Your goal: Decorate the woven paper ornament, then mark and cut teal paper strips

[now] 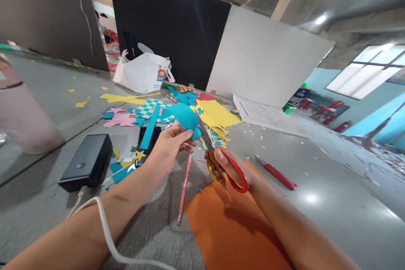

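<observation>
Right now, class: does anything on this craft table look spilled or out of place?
Yes. Paper scraps litter the table beyond the left hand and blue paper. A red utility knife lies loose right of the scissors, blade seemingly out. A white cable drapes over the left forearm.

Grey floor [332, 185], glossy at right, seam line across left.
- Near centre: orange paper sheet [230, 228] lay flat; pink pencil [184, 185] just left of it, pointing near-to-far.
- Right: red utility knife [275, 172], white specks scattered around.
- Left: black box [85, 162]; yellow star [140, 155] and blue scraps beside it.
- Farther: pile of cut paper, with pink cut-out [122, 119], checkered weave [152, 107] and yellow sheet [218, 112].
- Far left: white plastic bag [142, 71].
- Far right: white printed sheet [262, 112].
</observation>
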Demonstrator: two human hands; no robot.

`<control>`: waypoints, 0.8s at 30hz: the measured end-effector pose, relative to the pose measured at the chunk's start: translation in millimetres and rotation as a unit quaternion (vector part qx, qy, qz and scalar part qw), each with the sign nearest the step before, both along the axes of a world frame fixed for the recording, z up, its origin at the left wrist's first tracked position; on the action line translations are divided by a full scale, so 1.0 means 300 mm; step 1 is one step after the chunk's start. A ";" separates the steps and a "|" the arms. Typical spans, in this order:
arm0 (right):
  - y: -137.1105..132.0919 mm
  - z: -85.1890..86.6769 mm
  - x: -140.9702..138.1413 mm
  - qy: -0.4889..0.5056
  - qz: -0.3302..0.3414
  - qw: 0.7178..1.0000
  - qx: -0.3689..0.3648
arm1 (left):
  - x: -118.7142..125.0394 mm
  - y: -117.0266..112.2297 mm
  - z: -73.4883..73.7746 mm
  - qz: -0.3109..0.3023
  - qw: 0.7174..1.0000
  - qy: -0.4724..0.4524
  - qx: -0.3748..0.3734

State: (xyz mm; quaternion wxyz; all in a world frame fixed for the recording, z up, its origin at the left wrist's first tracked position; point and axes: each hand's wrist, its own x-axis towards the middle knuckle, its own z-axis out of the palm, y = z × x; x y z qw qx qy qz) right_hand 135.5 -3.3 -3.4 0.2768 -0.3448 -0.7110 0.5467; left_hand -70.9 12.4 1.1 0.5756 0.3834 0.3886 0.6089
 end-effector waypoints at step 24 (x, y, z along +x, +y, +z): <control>0.000 -0.044 -0.027 0.033 -0.046 0.997 -0.061 | 0.017 -0.016 -0.003 -0.045 0.999 0.004 -0.026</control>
